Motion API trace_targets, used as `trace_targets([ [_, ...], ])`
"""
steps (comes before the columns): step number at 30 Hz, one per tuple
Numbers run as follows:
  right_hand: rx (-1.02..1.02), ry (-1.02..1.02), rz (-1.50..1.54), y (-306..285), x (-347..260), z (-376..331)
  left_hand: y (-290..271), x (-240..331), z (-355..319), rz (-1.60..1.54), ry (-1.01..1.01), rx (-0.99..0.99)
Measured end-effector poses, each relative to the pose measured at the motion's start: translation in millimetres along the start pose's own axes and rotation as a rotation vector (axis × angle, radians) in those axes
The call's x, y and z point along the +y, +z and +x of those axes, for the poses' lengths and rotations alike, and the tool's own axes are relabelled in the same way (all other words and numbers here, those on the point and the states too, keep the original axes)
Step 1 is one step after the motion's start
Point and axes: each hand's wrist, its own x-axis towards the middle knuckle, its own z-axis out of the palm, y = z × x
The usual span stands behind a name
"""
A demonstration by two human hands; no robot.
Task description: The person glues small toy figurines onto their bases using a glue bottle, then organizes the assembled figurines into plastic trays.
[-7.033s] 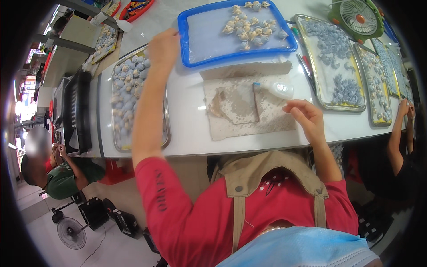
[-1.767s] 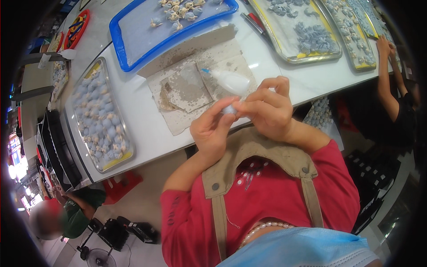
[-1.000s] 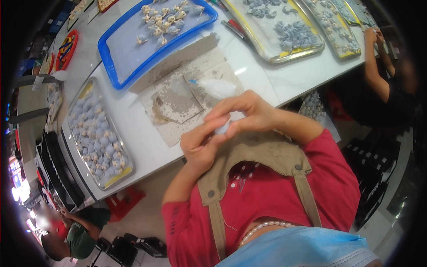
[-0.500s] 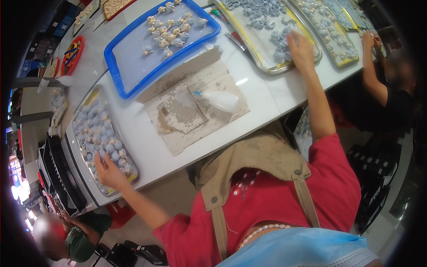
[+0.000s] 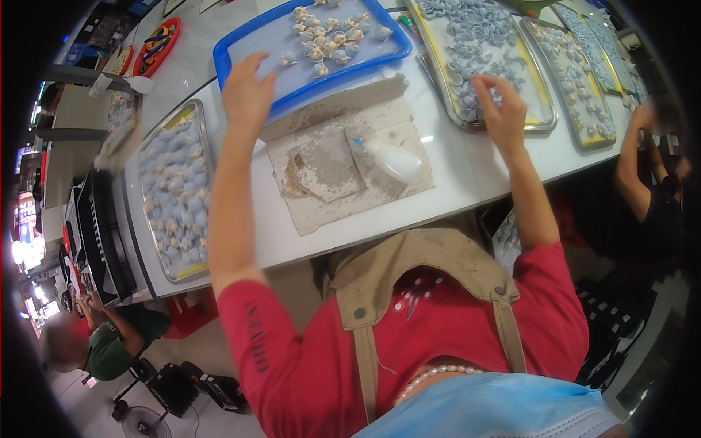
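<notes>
L hand [image 5: 247, 91] now over blue tray [image 5: 241, 55], pieces [image 5: 328, 29] inside, prob. shells.

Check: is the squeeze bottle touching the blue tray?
Apart. The head view shows the squeeze bottle on the stained board, with board between it and the blue tray.

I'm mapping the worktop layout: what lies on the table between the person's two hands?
In the head view, between the left hand and right hand lie a stained work mat and a small white squeeze bottle on it.
</notes>
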Motion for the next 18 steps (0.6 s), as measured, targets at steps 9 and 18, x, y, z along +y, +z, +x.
trace_targets([
  [9,-0.482,-0.150,0.084,24,-86,-71,21,11,21,-0.489,-0.074,-0.223],
  [18,-0.420,0.041,0.263,27,-77,-75,-33,94,-152,-1.644,-0.555,-0.239],
])
